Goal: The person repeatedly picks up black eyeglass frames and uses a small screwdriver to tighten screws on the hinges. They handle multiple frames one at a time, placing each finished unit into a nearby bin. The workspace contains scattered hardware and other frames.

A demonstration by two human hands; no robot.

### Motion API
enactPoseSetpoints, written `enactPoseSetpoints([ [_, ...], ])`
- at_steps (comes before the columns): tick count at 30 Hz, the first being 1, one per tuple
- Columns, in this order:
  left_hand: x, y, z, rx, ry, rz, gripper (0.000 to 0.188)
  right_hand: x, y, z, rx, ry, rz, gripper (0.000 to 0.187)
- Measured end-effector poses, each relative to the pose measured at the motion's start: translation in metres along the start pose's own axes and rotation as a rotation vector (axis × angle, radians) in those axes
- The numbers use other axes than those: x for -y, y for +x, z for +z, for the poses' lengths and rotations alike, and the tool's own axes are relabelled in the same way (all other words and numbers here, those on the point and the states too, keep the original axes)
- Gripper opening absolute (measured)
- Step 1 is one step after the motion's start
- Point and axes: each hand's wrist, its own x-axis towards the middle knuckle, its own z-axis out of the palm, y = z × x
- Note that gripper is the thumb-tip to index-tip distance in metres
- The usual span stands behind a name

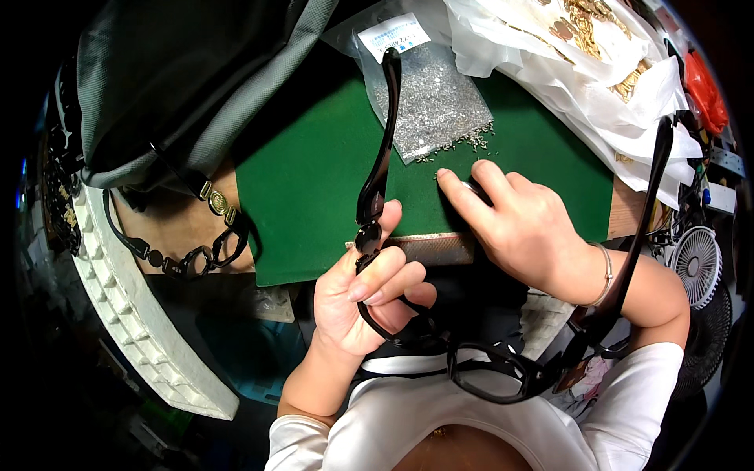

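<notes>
My left hand [357,302] is closed round a black glasses frame [390,133] by one temple hinge. That temple points up over the green mat [314,196]. The lens rims [491,396] hang toward my chest, and the other temple [656,180] rises in front of my right forearm. My right hand [526,224] rests on the mat, thumb and forefinger stretched toward a tiny screw. A dark thing with a silvery edge [471,187] shows between its fingers, mostly hidden. Just beyond lie loose small screws [471,143], spilling from a clear bag of screws [440,94].
Another black glasses frame with gold ornaments [214,198] lies at the left, beside a grey-black bag [188,94]. White plastic wrapping [550,86] with gold-coloured parts fills the far right. A white fan [696,265] stands at right. A metal strip [440,250] edges the mat.
</notes>
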Motion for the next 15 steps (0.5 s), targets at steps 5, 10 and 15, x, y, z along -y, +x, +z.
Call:
enactPoseSetpoints([
  [5, -0.001, -0.002, -0.002, -0.023, 0.043, 0.014, 0.040, -0.008, 0.006, -0.023, 0.230, 0.956, 0.077, 0.027],
  [10, 0.002, 0.004, -0.004, -0.026, 0.063, 0.000, 0.039, 0.003, 0.005, -0.031, 0.285, 1.051, 0.187, 0.022],
  [15, -0.003, -0.005, -0.003, 0.032, 0.214, 0.130, 0.038, -0.013, 0.000, -0.021, 0.113, 0.700, 0.208, 0.022],
])
